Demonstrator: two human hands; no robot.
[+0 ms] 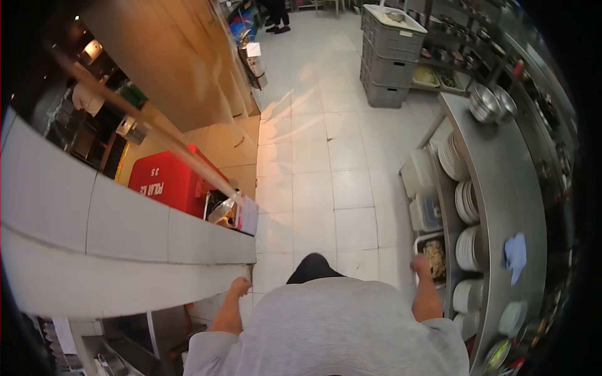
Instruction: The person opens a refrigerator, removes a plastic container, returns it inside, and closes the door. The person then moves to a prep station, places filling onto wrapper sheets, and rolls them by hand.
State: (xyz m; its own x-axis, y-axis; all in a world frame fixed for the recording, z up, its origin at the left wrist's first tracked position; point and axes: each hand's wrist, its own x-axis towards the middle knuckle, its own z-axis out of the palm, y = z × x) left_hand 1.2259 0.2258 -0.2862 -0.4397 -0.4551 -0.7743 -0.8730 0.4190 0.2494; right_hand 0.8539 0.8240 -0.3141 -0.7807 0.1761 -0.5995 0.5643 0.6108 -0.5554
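Observation:
My left hand [240,286] hangs beside the end of the white tiled half-wall [210,241], fingers curled in, and no object shows in it. On the other side, my right hand [421,266] is held low with its fingers closed and nothing visible in them. From above, it overlaps the edge of a metal tray of pale chopped food [434,255] on a low shelf; whether they touch I cannot tell. Stacked white plates [468,249] fill the shelf beyond that tray. A dark-clad knee [313,266] juts forward over the floor.
A steel counter [495,182] runs along the right, bearing metal bowls [485,105] and a blue cloth [515,257]. Grey stacked crates [390,69] stand ahead. A red ice box [172,182] sits behind the half-wall. White floor tiles [316,188] stretch forward; a person [276,15] stands far off.

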